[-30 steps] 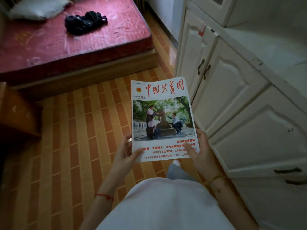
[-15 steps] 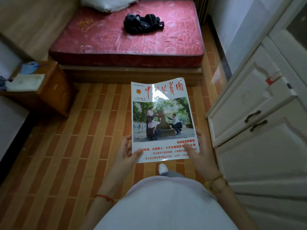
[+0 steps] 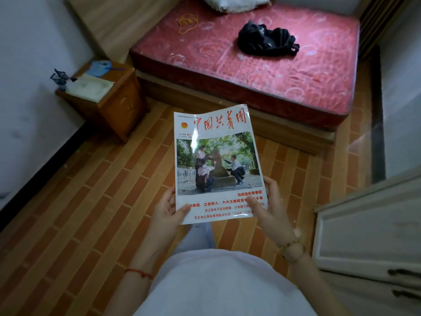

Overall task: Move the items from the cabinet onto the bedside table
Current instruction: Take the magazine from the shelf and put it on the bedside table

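Observation:
A glossy magazine (image 3: 218,165) with red Chinese lettering and a cover photo is held flat in front of my body, above the tiled floor. My left hand (image 3: 167,209) grips its lower left corner, thumb on the cover. My right hand (image 3: 270,206) grips the lower right corner the same way. The wooden bedside table (image 3: 118,106) stands at the left, by the wall and the bed's head. On its top lie a white cloth (image 3: 90,87), a blue item (image 3: 100,67) and a dark object (image 3: 59,78). The white cabinet (image 3: 369,238) is at the right edge, doors closed.
A bed with a red mattress (image 3: 262,65) fills the back, carrying a black garment (image 3: 266,41), a pillow (image 3: 234,2) and a yellow cord (image 3: 188,23). Brick-pattern floor (image 3: 91,201) lies open between me and the bedside table. A white wall (image 3: 29,87) runs along the left.
The view has swung left, away from the cabinet, bringing the bedside table and left wall into sight. Both hands keep the same hold on the magazine.

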